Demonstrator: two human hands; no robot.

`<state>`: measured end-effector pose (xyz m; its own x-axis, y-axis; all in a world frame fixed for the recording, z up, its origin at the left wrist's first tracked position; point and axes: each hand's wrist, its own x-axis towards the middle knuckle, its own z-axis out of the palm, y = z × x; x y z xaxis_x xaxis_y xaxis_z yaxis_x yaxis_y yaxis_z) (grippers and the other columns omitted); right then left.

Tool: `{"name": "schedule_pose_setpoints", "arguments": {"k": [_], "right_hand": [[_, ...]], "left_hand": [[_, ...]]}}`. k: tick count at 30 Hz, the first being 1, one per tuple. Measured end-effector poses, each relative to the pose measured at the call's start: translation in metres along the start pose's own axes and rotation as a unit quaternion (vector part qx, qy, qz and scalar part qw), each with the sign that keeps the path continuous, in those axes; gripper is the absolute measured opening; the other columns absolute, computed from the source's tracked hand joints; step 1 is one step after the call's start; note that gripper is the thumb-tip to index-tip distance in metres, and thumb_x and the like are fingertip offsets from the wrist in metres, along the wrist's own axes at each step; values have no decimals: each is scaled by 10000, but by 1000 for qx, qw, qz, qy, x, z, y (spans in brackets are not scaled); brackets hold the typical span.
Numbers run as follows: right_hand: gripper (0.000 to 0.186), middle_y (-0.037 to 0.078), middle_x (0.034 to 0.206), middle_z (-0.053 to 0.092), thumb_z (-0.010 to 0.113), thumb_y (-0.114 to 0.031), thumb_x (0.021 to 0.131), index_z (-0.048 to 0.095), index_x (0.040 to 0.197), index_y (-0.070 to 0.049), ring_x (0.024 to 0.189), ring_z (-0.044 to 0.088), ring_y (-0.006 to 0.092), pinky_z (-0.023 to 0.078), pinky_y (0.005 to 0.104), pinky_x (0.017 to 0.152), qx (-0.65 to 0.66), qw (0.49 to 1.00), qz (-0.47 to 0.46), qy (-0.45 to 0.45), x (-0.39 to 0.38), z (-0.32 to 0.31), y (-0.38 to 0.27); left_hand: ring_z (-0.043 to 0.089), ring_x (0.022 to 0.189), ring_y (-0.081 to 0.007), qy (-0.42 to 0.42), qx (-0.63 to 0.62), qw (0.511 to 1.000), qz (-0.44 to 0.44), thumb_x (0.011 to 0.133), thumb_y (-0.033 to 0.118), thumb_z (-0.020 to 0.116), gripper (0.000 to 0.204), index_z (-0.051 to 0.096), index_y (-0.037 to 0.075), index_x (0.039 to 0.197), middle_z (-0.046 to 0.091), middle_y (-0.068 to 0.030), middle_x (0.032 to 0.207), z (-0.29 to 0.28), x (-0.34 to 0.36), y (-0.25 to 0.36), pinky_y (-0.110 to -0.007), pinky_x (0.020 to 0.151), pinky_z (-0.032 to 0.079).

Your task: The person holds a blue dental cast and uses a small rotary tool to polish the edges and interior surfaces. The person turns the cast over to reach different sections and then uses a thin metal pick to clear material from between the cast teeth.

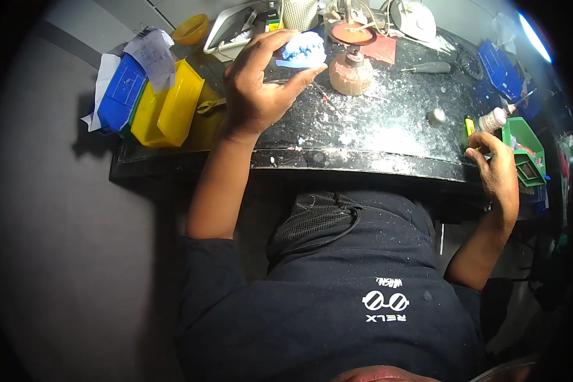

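Observation:
Raised over the left part of the bench, my left hand (261,86) grips a blue and white dental model (303,51) between thumb and fingers. The model has bumpy, tooth-like shapes on top and a flat blue base. My right hand (498,172) is at the bench's front right edge, its thumb and forefinger closed around the lower end of a yellow lighter (470,125). Just right of the model stands a squat, pinkish spirit burner (351,75) with a metal neck. Behind the burner is a round reddish dish (351,34).
Blue bins (122,89) and yellow bins (179,105) stand at left with papers. A green bin (527,137) and a small bottle (492,120) are by my right hand. A dark-handled tool (431,67) and a small whitish cap (437,116) lie on the dusty black bench (388,140).

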<state>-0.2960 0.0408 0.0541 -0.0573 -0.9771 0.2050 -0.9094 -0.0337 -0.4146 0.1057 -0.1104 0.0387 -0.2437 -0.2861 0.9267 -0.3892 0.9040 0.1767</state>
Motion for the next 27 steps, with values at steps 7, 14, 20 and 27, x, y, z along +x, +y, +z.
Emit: {"name": "schedule_pose_setpoints", "arguments": {"k": [7,14,20,27], "right_hand": [[230,141,886,707,769,44,830,685,1043,60,803,654,233,518,347,799,9,1000,-30,-1,3,3,-7],[220,122,886,702,765,51,828,688,1035,41,797,641,215,513,337,793,15,999,-50,9,3,4,-22],[236,125,943,709,772,5,829,690,1049,-17,853,688,292,529,370,800,5,991,-135,-12,13,20,-55],[451,115,1245,660,768,-151,883,643,1316,-139,1077,680,366,573,426,919,42,958,-284,20,26,36,-138]], "left_hand": [[722,1010,-196,6,-32,999,-2,716,58,954,540,684,-40,1174,739,-124,1139,-1,-3,0,-324,915,580],[708,1105,-254,19,-31,998,59,696,46,960,576,683,-31,1195,729,-166,1195,0,1,-1,-371,993,560],[700,1140,-294,19,-47,995,89,700,41,956,621,653,-27,1238,724,-183,1213,-2,-1,2,-414,1024,553],[725,1115,-322,40,-51,994,93,746,121,937,554,663,-4,1212,740,-178,1178,1,-2,-1,-382,970,587]]}}
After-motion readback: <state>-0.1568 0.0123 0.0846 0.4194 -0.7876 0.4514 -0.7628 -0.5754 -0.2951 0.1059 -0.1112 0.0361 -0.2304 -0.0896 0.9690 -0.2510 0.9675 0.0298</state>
